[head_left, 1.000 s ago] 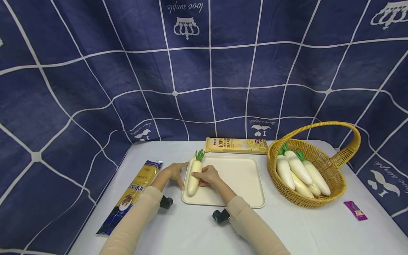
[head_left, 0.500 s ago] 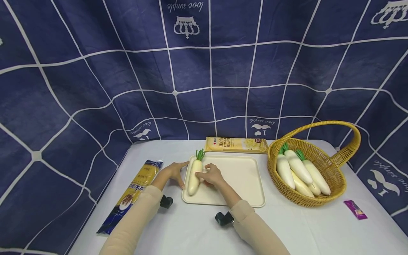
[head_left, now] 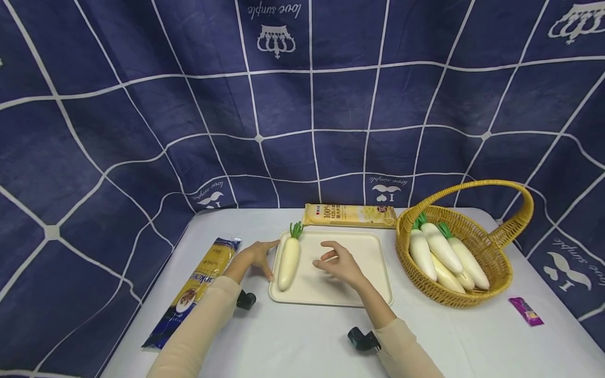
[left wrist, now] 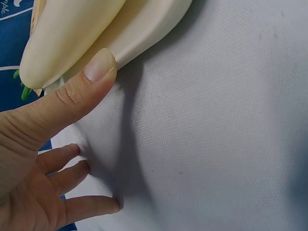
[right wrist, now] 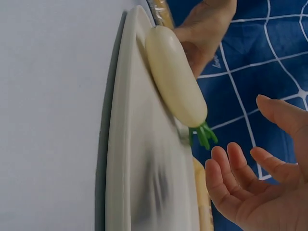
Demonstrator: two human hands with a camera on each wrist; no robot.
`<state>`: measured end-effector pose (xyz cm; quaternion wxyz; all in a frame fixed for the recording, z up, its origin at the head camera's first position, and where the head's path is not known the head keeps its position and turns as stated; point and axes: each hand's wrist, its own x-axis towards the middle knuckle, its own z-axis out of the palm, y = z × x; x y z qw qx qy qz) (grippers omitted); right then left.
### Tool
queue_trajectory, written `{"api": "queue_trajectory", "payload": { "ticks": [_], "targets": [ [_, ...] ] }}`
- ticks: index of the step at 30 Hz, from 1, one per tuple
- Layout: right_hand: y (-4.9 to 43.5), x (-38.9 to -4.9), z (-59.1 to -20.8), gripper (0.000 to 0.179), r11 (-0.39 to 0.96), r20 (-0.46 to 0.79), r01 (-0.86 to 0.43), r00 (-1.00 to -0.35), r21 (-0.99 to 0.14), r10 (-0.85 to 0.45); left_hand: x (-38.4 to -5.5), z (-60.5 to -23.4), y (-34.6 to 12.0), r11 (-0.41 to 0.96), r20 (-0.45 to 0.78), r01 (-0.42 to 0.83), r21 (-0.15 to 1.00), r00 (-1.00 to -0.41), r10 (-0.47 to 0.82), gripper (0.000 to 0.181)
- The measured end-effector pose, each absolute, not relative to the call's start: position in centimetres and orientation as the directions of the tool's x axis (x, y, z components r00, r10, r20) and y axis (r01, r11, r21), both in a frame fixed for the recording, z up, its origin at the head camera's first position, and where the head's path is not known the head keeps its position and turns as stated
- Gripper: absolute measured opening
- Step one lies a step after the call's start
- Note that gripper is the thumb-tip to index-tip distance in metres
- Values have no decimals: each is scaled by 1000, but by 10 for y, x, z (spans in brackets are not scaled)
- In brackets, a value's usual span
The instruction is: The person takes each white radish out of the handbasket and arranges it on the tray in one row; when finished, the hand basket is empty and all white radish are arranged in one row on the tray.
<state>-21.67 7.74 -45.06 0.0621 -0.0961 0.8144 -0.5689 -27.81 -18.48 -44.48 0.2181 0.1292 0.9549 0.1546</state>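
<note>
Dark blue curtain [head_left: 378,100] with white grid lines and printed crowns; it hangs behind the table [head_left: 293,341], which is covered in white. Cream tray [head_left: 345,252], rectangular, rounded corners, set at mid-table. White radish [head_left: 289,265], single, lying lengthwise along the tray's left side, its green tuft [head_left: 296,230] at the far rim. Left hand [head_left: 257,258], at the tray's left edge: fingers and thumb spread wide, unclenched, the radish just beside them; thumb [left wrist: 100,67] near the radish's blunt end, and whether it touches the tray's rim I cannot tell. Right hand [head_left: 341,264], above the tray: fingers parted and loosely bent, apart from the radish, which lies to their left, between the two hands. Beige sleeves [head_left: 208,320], one per arm. Wicker basket [head_left: 449,298], high arched handle, to the right of the tray, holding several more radishes [head_left: 440,247]. Yellow packet [head_left: 350,216], lying just behind the tray. Blue-and-gold packet [head_left: 191,294], slanting beside the left forearm. Purple sachet [head_left: 526,311], on the far right, near the basket
</note>
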Motion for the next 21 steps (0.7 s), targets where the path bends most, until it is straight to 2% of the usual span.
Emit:
{"api": "queue_trajectory", "payload": {
  "ticks": [14, 21],
  "targets": [
    [164, -177, -427, 52, 341, 187, -281, -941, -897, -282, -284, -449, -188, 916, -390, 172, 364, -864, 317, 122],
    [214, -161, -407, 43, 400, 375, -437, -899, -805, -228, -282, -447, -186, 919, -406, 149, 366, -863, 301, 122]
  ]
}}
